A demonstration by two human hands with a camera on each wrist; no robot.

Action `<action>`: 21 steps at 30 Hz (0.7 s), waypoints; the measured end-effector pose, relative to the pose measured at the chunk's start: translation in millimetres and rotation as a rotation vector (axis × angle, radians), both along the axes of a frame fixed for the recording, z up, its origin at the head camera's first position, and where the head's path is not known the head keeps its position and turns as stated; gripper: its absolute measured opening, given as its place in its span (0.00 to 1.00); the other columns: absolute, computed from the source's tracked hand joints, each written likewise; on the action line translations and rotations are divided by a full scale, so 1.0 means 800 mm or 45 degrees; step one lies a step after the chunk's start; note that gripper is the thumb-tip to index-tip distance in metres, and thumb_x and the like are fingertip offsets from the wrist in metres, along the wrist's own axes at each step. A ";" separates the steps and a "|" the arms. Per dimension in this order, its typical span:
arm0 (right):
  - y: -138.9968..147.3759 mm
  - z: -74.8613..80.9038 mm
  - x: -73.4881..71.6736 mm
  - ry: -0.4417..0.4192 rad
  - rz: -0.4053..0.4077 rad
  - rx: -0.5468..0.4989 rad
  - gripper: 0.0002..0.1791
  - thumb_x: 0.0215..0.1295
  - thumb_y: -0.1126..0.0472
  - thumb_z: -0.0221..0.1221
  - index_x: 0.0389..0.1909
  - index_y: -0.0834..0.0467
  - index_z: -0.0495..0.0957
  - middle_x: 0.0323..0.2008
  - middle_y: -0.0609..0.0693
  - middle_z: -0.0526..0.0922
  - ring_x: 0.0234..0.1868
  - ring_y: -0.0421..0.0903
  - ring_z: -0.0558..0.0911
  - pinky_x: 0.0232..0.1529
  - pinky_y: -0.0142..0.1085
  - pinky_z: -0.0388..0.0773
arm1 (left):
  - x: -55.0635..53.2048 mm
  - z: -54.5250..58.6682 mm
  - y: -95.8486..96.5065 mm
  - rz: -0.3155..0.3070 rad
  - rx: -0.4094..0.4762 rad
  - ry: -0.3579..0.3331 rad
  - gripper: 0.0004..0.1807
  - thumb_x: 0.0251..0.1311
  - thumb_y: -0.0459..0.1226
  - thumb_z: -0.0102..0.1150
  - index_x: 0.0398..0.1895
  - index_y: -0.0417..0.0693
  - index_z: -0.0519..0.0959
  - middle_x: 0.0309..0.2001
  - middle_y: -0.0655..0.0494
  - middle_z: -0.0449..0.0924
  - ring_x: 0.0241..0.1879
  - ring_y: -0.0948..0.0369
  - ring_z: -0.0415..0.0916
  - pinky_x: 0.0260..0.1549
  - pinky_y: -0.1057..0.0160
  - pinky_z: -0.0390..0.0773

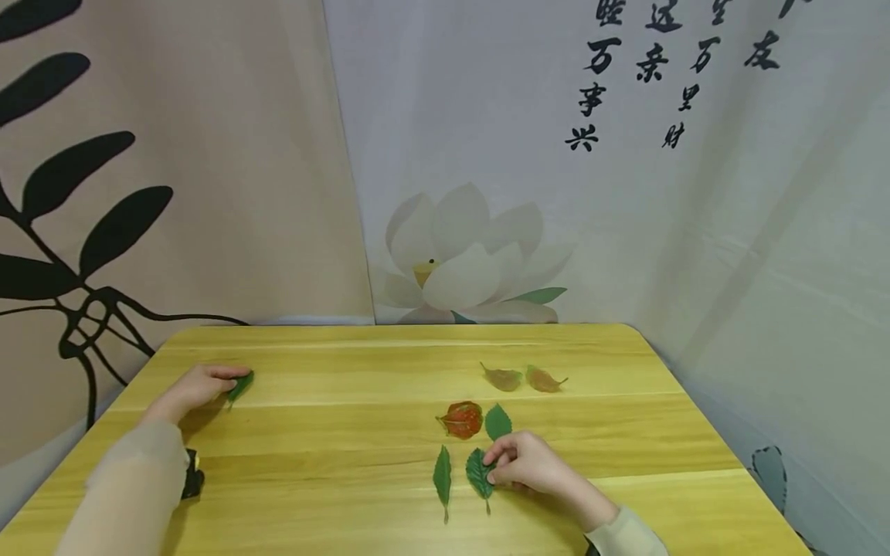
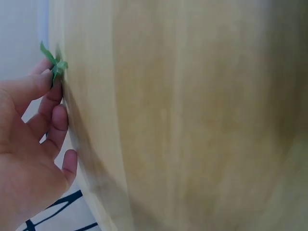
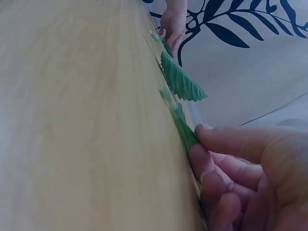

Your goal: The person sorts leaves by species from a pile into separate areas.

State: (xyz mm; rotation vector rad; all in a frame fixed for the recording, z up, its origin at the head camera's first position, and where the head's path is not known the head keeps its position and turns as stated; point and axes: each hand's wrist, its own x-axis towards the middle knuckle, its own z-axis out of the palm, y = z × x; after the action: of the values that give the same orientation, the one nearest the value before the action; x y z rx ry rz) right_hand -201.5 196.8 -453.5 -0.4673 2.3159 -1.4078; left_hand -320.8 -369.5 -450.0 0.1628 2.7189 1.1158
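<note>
At the table's far left, my left hand point(image 1: 198, 390) pinches a small green leaf point(image 1: 241, 386) between thumb and fingers. The left wrist view shows this leaf point(image 2: 58, 68) at the fingertips, close over the wood. On the right side, my right hand point(image 1: 531, 467) pinches the edge of a serrated green leaf point(image 1: 477, 472); its stem points toward me. A narrow green leaf point(image 1: 442, 477) lies just left of it. Behind are a rounder green leaf point(image 1: 497, 422) and a red leaf point(image 1: 463, 420). In the right wrist view a ribbed green leaf point(image 3: 182, 81) shows beyond the fingertips.
Two brownish leaves point(image 1: 502, 378) lie farther back on the yellow wooden table point(image 1: 334, 463). A printed curtain point(image 1: 264, 193) hangs behind the table's back edge. Close to the left forearm is a small black object point(image 1: 192, 477).
</note>
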 end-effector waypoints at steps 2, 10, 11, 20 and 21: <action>0.001 0.000 0.000 0.004 -0.006 0.007 0.07 0.56 0.66 0.67 0.35 0.61 0.82 0.20 0.46 0.76 0.13 0.38 0.66 0.12 0.27 0.62 | 0.000 0.000 0.003 0.008 -0.013 -0.002 0.22 0.71 0.32 0.47 0.64 0.29 0.68 0.64 0.23 0.58 0.64 0.29 0.52 0.57 0.33 0.57; -0.002 0.000 -0.002 0.007 -0.010 0.012 0.07 0.56 0.65 0.67 0.35 0.61 0.82 0.20 0.47 0.77 0.14 0.39 0.66 0.12 0.28 0.61 | 0.009 0.006 0.011 0.041 -0.076 -0.044 0.25 0.70 0.36 0.49 0.67 0.33 0.66 0.66 0.24 0.55 0.64 0.30 0.52 0.55 0.34 0.61; -0.002 0.000 -0.002 0.005 -0.011 0.013 0.07 0.56 0.65 0.67 0.35 0.61 0.82 0.20 0.47 0.77 0.14 0.39 0.66 0.12 0.28 0.61 | 0.010 0.007 0.011 0.042 -0.085 -0.047 0.26 0.70 0.37 0.50 0.67 0.34 0.66 0.66 0.24 0.55 0.64 0.29 0.53 0.55 0.34 0.62; 0.000 0.000 -0.001 0.016 0.001 0.020 0.06 0.57 0.65 0.66 0.36 0.61 0.82 0.20 0.47 0.77 0.14 0.39 0.67 0.12 0.27 0.62 | 0.012 0.010 0.016 0.051 -0.126 -0.066 0.27 0.71 0.41 0.48 0.68 0.36 0.65 0.66 0.24 0.56 0.57 0.29 0.60 0.56 0.31 0.55; 0.000 0.001 -0.001 0.019 0.002 0.021 0.06 0.57 0.65 0.66 0.36 0.61 0.82 0.20 0.46 0.77 0.14 0.39 0.67 0.12 0.27 0.62 | 0.012 0.010 0.016 0.054 -0.129 -0.070 0.27 0.72 0.42 0.48 0.69 0.36 0.65 0.66 0.25 0.56 0.58 0.29 0.59 0.57 0.29 0.50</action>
State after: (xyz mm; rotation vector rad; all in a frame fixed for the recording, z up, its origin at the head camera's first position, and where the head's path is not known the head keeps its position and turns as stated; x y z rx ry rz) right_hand -202.5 197.1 -453.0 -0.4760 2.3369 -1.3879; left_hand -311.0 -356.9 -442.4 0.0582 2.7342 0.9752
